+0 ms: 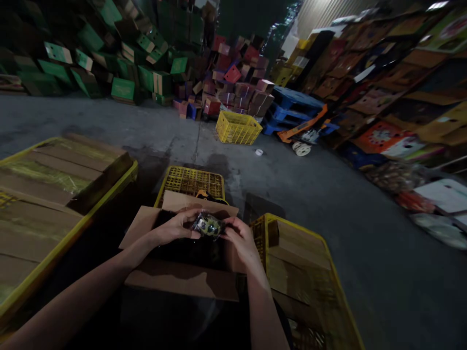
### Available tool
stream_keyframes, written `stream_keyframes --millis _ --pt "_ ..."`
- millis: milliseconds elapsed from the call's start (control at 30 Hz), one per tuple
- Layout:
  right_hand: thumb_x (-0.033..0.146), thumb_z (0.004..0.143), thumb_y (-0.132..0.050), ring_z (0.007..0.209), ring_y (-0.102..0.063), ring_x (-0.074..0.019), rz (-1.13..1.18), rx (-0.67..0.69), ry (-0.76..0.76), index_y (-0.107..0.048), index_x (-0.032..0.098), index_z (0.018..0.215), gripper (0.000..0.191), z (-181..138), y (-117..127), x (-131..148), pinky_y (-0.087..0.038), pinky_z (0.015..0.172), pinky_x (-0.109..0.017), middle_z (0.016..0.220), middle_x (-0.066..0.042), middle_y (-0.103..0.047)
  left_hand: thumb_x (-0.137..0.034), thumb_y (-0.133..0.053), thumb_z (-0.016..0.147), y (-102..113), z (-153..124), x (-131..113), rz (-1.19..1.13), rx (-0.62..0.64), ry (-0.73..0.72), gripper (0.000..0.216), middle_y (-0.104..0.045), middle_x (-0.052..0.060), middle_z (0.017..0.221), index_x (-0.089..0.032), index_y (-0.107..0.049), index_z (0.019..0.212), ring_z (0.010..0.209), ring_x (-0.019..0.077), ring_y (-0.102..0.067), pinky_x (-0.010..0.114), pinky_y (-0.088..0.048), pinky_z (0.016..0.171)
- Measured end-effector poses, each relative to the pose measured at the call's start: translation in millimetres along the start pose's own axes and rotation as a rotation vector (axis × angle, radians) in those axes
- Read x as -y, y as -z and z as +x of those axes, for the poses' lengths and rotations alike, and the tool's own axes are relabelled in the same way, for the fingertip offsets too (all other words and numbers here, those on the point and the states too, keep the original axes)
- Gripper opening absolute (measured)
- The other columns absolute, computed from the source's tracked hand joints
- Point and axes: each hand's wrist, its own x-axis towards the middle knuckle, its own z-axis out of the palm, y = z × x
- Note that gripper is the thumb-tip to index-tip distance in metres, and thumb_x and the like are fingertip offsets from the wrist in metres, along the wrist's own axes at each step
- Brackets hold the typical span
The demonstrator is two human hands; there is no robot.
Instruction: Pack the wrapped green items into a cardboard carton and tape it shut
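Both my hands hold a small shiny plastic-wrapped packet (207, 225) with a yellowish-green thing inside, over an open cardboard box (182, 279). My left hand (175, 228) grips its left end with curled fingers. Its right end is pinched by my right hand (239, 238). The box's flaps are spread outward and its inside is dark. What lies in the box is hidden.
Yellow plastic crates stand around the box: one behind it (193, 180), one at right lined with cardboard (302, 272), a large one at left holding flat cardboard (54, 194). Farther off sit another yellow crate (238, 127), blue pallets (292, 109), an orange pallet jack (302, 131) and piles of boxes.
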Motion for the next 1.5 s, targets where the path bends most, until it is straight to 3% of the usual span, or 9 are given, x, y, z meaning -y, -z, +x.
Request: stream_keyframes --millis 133,300,533,667,800,1067,1200,1333,1500 --pt "0.022 0.077 -0.065 0.102 -0.066 -0.0228 -0.064 0.047 0.082 -0.070 0.025 0.100 0.024 -0.7 0.1 5.8 -0.056 0.091 -0.037 0.102 -0.002 -0.070 -0.020 -0.084 0.078 -0.3 1.3 -1.5 0.026 -0.034 -0.040 0.066 -0.061 0.012 0.140 -0.023 -0.056 0.138 0.131 0.0305 -0.055 0.043 -0.042 0.108" --pt "0.028 0.082 -0.073 0.123 -0.060 -0.0246 -0.124 0.212 0.131 -0.068 0.030 0.126 0.045 -4.5 -0.4 15.6 -0.048 0.104 -0.038 0.132 -0.003 -0.067 -0.022 -0.083 0.079 -0.7 1.5 -0.6 0.031 -0.062 -0.057 0.059 -0.063 0.010 0.134 -0.023 -0.059 0.133 0.128 0.0299 -0.056 0.044 -0.042 0.109" --pt "0.044 0.087 -0.068 0.101 -0.068 -0.0232 -0.010 0.120 -0.064 -0.075 0.027 0.110 0.029 -3.6 -0.2 1.6 -0.057 0.073 -0.029 0.117 -0.004 -0.073 -0.021 -0.085 0.077 -2.2 -4.7 -3.4 -0.009 -0.014 0.055 0.098 -0.042 0.011 0.157 -0.036 -0.032 0.157 0.139 0.0332 -0.046 0.046 -0.046 0.107" --pt "0.037 0.085 -0.069 0.089 -0.069 -0.0194 0.073 0.122 -0.074 -0.076 0.026 0.105 0.024 -1.1 -2.6 -5.1 -0.055 0.069 -0.025 0.102 -0.002 -0.076 -0.026 -0.081 0.082 -3.5 -3.5 -2.3 -0.087 0.061 0.052 0.076 -0.053 0.012 0.148 -0.031 -0.047 0.150 0.128 0.0328 -0.056 0.048 -0.050 0.103" --pt "0.038 0.083 -0.070 0.079 -0.070 -0.0193 0.087 0.152 -0.109 -0.074 0.025 0.106 0.026 0.1 -4.7 -3.7 -0.056 0.063 -0.027 0.101 -0.003 -0.076 -0.029 -0.079 0.085 -5.2 -2.2 -2.2 -0.049 0.016 0.051 0.051 -0.061 0.010 0.135 -0.025 -0.063 0.134 0.119 0.0294 -0.061 0.046 -0.051 0.101" --pt "0.042 0.087 -0.067 0.059 -0.067 -0.0169 -0.163 0.262 -0.056 -0.073 0.026 0.114 0.032 -1.4 -10.6 1.1 -0.056 0.058 -0.030 0.089 -0.002 -0.076 -0.039 -0.077 0.087 -3.8 -7.6 1.9 -0.071 -0.051 0.113 0.051 -0.062 0.008 0.130 -0.024 -0.061 0.133 0.122 0.0282 -0.057 0.044 -0.047 0.104" --pt "0.043 0.092 -0.064 0.092 -0.071 -0.0229 -0.288 0.171 0.115 -0.077 0.025 0.107 0.027 -0.9 -7.1 6.7 -0.057 0.083 -0.034 0.100 -0.004 -0.077 -0.043 -0.074 0.088 -2.9 -7.5 1.3 0.046 -0.043 0.099 0.046 -0.063 0.008 0.126 -0.021 -0.063 0.128 0.118 0.0269 -0.057 0.038 -0.047 0.101" --pt "0.054 0.094 -0.060 0.094 -0.071 -0.0246 -0.224 0.190 0.044 -0.074 0.025 0.115 0.038 -4.5 -6.4 12.0 -0.059 0.071 -0.032 0.106 -0.005 -0.076 -0.046 -0.072 0.089 -1.8 -4.8 -1.7 0.216 -0.001 0.047 0.038 -0.064 0.006 0.106 -0.017 -0.066 0.113 0.100 0.0226 -0.059 0.033 -0.048 0.087" --pt "0.046 0.091 -0.069 0.108 -0.069 -0.0254 -0.270 0.264 0.155 -0.075 0.029 0.120 0.034 -9.2 -13.1 19.0 -0.057 0.085 -0.033 0.120 -0.004 -0.074 -0.048 -0.072 0.089 -1.1 -4.5 -1.2 0.330 -0.007 0.041 0.034 -0.063 0.005 0.104 -0.018 -0.066 0.104 0.098 0.0234 -0.058 0.032 -0.046 0.084"
